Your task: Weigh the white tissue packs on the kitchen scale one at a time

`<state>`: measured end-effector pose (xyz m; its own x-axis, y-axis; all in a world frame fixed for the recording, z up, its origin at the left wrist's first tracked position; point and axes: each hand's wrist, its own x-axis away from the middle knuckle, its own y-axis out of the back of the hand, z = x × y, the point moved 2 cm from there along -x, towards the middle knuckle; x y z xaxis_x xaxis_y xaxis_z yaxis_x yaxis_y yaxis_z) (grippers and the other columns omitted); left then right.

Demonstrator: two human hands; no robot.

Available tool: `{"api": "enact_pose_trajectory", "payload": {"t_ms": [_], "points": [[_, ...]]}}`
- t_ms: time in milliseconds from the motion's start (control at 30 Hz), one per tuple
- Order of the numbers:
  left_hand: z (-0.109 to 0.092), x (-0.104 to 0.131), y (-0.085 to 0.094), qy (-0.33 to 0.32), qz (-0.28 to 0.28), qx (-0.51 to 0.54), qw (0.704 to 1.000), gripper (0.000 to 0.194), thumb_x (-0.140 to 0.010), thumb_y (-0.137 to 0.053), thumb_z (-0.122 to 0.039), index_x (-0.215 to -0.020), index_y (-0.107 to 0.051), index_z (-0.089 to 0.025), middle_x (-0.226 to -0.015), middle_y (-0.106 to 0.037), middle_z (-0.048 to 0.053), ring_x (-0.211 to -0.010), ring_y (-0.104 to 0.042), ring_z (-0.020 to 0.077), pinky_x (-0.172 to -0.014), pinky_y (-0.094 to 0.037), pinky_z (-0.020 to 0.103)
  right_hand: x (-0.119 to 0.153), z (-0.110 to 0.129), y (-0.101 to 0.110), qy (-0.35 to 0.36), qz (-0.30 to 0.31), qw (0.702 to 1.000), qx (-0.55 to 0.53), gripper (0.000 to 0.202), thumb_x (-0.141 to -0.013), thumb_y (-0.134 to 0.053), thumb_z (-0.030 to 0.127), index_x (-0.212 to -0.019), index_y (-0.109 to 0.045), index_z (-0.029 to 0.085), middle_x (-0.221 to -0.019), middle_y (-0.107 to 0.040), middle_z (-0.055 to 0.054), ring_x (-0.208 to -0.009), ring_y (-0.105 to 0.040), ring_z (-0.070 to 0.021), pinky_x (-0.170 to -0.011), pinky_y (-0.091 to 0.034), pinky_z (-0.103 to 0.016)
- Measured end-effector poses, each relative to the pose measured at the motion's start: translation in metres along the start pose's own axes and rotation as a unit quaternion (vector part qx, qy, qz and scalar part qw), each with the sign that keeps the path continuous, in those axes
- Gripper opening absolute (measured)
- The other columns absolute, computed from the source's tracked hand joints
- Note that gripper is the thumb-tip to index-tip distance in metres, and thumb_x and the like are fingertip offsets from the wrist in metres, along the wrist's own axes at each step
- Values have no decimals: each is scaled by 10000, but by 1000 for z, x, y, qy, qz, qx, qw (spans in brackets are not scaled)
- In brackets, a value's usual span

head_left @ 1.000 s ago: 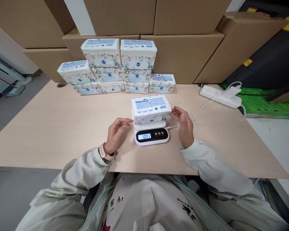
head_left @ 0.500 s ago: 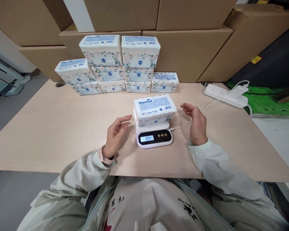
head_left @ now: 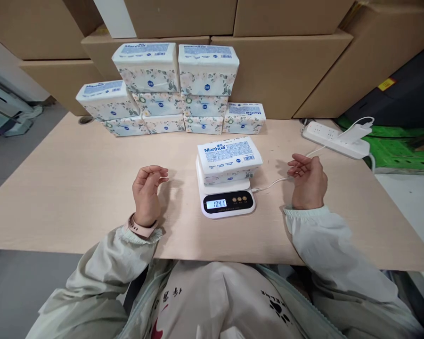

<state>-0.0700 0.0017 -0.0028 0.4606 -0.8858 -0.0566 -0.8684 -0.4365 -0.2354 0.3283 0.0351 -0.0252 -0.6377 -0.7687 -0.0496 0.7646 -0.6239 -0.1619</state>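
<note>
A white, flower-printed tissue pack (head_left: 230, 157) marked "Manhua" rests on the white digital scale (head_left: 228, 212), whose lit display reads 104.1. To the left of the scale my left hand (head_left: 148, 193) is held above the table, fingers loosely curved and apart, holding nothing. My right hand (head_left: 307, 181) is off to the right, over the white cable that runs from the scale; its fingers are half curled and apart, with nothing in them. Neither hand touches the pack or the scale.
More tissue packs (head_left: 161, 104) stand stacked at the back of the wooden table (head_left: 74, 197), against cardboard boxes (head_left: 268, 77). A white power strip (head_left: 334, 140) lies at the back right, with a charger plugged in. A tape roll (head_left: 86, 120) sits at the back left.
My left hand has moved left and my right hand right, both away from the pack on the scale. The pack stays in place and the reading is the same.
</note>
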Motion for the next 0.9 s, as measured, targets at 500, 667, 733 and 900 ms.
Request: {"api": "enact_pose_trajectory", "payload": {"t_ms": [500, 667, 733, 900], "points": [[-15, 14, -52, -13, 343, -62, 937, 555, -966, -733, -430, -1493, -600, -317, -1678, -523, 59, -1559, -490, 296, -1263, -463, 483, 59, 60, -63, 6, 498, 836, 231, 614, -984, -635, 618, -1529, -594, 336, -1513, -691, -69, -1375, -650, -336, -1200, -511, -610], [-26, -20, -32, 2, 142, 14, 990, 459, -900, -802, -524, -1257, -628, -295, -1455, -650, 53, -1246, -660, 257, -832, -603, 316, 83, 80, -118, 87, 565, 784, 241, 640, -1002, -571, 476, -1608, -475, 295, -1604, -610, -89, -1436, -594, -337, -1200, -522, -613], [-32, -40, -15, -17, 34, 48, 998, 465, -829, -859, -484, -1133, -586, -259, -1242, -688, 34, -1050, -676, 208, -689, -537, 255, 94, 84, -150, 150, 585, 763, 231, 680, -994, -562, 450, -1635, -423, 270, -1653, -556, -98, -1476, -550, -340, -1222, -505, -621], [-65, -118, 37, -97, -95, 71, 988, 469, -811, -749, -258, -1119, -396, -255, -1091, -635, -35, -952, -631, 136, -666, -437, 223, 123, 99, -239, 253, 639, 699, 199, 777, -1000, -538, 459, -1694, -316, 190, -1798, -346, -95, -1669, -320, -313, -1379, -327, -579]]}}
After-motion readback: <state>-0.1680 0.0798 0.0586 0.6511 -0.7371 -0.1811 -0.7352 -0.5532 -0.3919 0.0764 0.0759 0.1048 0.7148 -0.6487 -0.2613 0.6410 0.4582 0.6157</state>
